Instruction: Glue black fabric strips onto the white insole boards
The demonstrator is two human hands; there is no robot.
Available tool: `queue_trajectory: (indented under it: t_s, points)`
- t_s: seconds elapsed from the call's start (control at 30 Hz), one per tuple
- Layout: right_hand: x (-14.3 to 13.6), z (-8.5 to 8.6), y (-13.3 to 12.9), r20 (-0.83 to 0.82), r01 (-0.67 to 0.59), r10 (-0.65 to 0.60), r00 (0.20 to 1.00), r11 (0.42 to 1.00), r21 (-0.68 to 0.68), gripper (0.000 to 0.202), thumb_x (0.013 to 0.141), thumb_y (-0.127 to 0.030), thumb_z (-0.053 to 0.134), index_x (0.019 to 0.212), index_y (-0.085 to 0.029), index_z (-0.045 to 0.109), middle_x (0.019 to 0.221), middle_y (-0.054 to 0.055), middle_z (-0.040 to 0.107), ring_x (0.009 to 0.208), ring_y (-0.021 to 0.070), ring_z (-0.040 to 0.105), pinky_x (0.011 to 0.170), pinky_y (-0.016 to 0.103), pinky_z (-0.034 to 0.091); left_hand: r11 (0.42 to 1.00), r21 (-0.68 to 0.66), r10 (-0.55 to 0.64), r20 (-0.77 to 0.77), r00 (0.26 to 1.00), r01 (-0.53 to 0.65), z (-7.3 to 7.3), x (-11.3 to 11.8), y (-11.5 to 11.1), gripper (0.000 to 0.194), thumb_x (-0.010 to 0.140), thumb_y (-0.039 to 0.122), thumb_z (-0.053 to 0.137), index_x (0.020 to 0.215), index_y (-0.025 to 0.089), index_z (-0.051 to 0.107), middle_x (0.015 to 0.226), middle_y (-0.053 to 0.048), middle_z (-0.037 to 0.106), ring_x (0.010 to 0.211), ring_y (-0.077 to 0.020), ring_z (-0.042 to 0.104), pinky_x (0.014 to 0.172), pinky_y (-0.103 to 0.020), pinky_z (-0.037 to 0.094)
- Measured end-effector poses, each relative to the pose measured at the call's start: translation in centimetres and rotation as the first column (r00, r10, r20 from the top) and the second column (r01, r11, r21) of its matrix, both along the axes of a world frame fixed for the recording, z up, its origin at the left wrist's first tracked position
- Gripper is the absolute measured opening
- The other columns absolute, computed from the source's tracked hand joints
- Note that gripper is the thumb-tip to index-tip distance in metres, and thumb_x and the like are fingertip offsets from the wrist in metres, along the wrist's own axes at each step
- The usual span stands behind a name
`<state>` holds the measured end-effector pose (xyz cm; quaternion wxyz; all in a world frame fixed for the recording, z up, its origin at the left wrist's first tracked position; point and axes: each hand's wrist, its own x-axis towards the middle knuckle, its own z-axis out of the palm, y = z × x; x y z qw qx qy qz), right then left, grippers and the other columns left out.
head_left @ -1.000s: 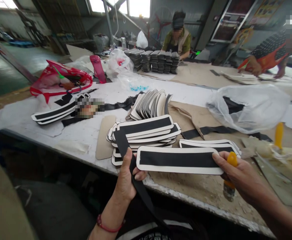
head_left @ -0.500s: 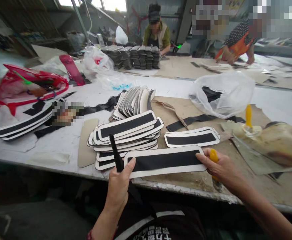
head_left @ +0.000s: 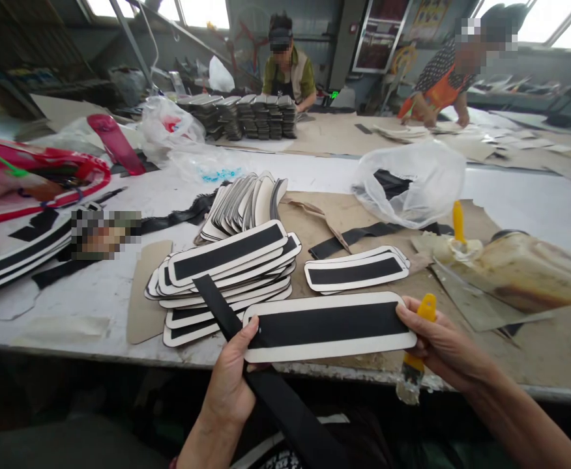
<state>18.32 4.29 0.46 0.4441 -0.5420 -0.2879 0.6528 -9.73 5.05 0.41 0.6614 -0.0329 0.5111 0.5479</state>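
One panel [head_left: 324, 327], long axis running crosswise at the desk [head_left: 70, 329] edge: my left hand [head_left: 229, 384] is pinching its left end plus a strip [head_left: 290, 410], my right hand [head_left: 444, 342] is gripping its right end plus a brush [head_left: 427, 309].

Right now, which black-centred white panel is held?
The front panel, with the left hand and right hand at its ends; the others lie on the table.
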Motion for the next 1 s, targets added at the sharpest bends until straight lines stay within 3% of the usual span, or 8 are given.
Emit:
queue_trajectory:
  t_s: [0.2,0.3,0.4,0.57,0.67,0.8,0.9,1.0]
  points:
    - [0.4,0.6,0.1,0.023,-0.016,0.016,1.000,1.000,-0.014,0.039,0.072,-0.045,0.071,0.072,-0.019,0.042,0.054,-0.008,0.033,0.043,0.0029,0.022,0.038,0.014,0.018,1.000,0.010,0.013,0.027,1.000,-0.013,-0.4,0.4,0.3,0.011,0.079,0.008,0.057,0.083,0.011,0.066,0.062,-0.001,0.067,0.043,-0.0090,0.057,0.039,-0.015,0.047]
    - [0.2,0.6,0.3,0.112,-0.031,0.033,0.993,0.999,-0.013,0.041,0.073,-0.048,0.070,0.071,-0.019,0.041,0.056,-0.008,0.033,0.044,0.0038,0.022,0.039,0.016,0.018,0.999,0.049,0.001,-0.034,0.999,0.001,-0.7,0.3,0.4,0.015,0.080,0.015,0.058,0.092,0.012,0.067,0.073,-0.004,0.070,0.057,-0.0132,0.063,0.051,-0.019,0.052]
    - [0.0,0.8,0.8,0.238,-0.043,0.041,0.970,0.999,0.005,0.041,0.075,-0.052,0.066,0.071,-0.020,0.041,0.057,-0.007,0.032,0.046,0.0053,0.023,0.040,0.017,0.020,0.996,0.084,0.005,-0.173,0.985,0.010,-1.2,-0.2,0.5,0.027,0.077,0.029,0.065,0.101,0.016,0.065,0.079,-0.003,0.069,0.062,-0.0143,0.063,0.051,-0.020,0.051]
    - [-1.0,1.2,2.6,0.356,-0.076,0.057,0.933,0.996,0.039,0.042,0.075,-0.056,0.063,0.070,-0.020,0.040,0.057,-0.008,0.028,0.046,0.0060,0.022,0.039,0.019,0.020,0.980,0.191,0.023,-0.363,0.931,0.050,-1.5,-1.8,0.7,0.037,0.069,0.052,0.069,0.079,0.016,0.062,0.058,0.003,0.056,0.045,-0.0058,0.046,0.039,-0.015,0.035]
    - [-1.9,1.5,3.6,0.385,-0.099,0.067,0.920,0.993,0.062,0.042,0.075,-0.055,0.063,0.070,-0.021,0.040,0.057,-0.008,0.029,0.046,0.0064,0.024,0.038,0.019,0.021,0.956,0.269,0.012,-0.434,0.901,0.116,-1.1,-2.9,0.9,0.037,0.062,0.046,0.077,0.070,0.015,0.058,0.049,0.008,0.044,0.040,-0.0017,0.033,0.037,-0.014,0.027]
    - [-3.0,1.8,4.5,0.408,-0.155,0.112,0.906,0.985,0.073,0.042,0.077,-0.055,0.061,0.069,-0.021,0.039,0.057,-0.007,0.030,0.046,0.0066,0.025,0.038,0.019,0.022,0.973,0.116,-0.108,-0.543,0.833,0.201,0.0,-4.2,1.1,0.038,0.058,0.039,0.081,0.081,0.013,0.065,0.063,0.001,0.060,0.055,-0.0087,0.053,0.046,-0.017,0.040]
    - [-3.6,2.3,4.9,0.363,-0.175,0.133,0.922,0.981,0.084,0.041,0.077,-0.054,0.062,0.069,-0.020,0.040,0.057,-0.007,0.030,0.046,0.0063,0.024,0.038,0.018,0.022,0.982,0.093,-0.097,-0.488,0.868,0.162,0.6,-4.9,1.3,0.037,0.059,0.036,0.080,0.086,0.013,0.067,0.077,-0.003,0.068,0.064,-0.0126,0.060,0.050,-0.018,0.045]
    - [-4.2,3.0,5.1,0.274,-0.160,0.130,0.953,0.983,0.092,0.040,0.076,-0.053,0.064,0.070,-0.019,0.042,0.058,-0.007,0.031,0.047,0.0057,0.023,0.039,0.017,0.023,0.988,0.119,-0.054,-0.342,0.938,0.100,0.8,-5.3,1.4,0.028,0.058,0.027,0.081,0.077,0.014,0.066,0.069,0.000,0.066,0.054,-0.0098,0.057,0.043,-0.016,0.043]
